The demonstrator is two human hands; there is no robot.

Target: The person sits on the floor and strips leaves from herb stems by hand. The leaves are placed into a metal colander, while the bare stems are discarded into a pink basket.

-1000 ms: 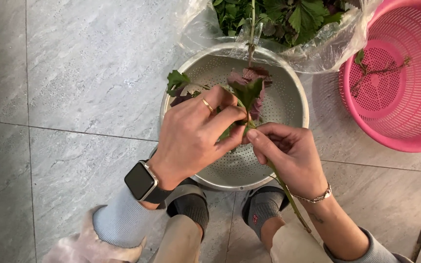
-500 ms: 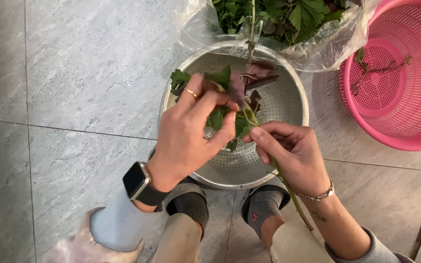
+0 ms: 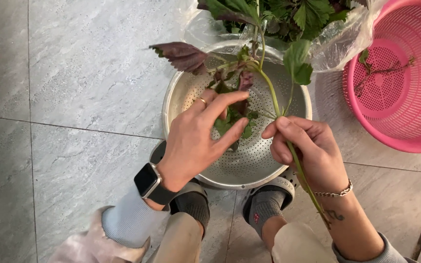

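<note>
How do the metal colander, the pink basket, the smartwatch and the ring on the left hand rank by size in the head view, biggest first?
1. Metal colander, though the pink basket is cut off by the frame, so these two are unsure.
2. Pink basket.
3. Smartwatch.
4. Ring on the left hand.

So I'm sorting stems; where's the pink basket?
In the head view, the pink basket sits upper right on the tiled floor, beside the metal colander and the bag of greens.

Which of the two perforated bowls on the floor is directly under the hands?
The round silver metal colander; the left hand and right hand work over it, while the pink plastic basket sits off to the right.
</note>
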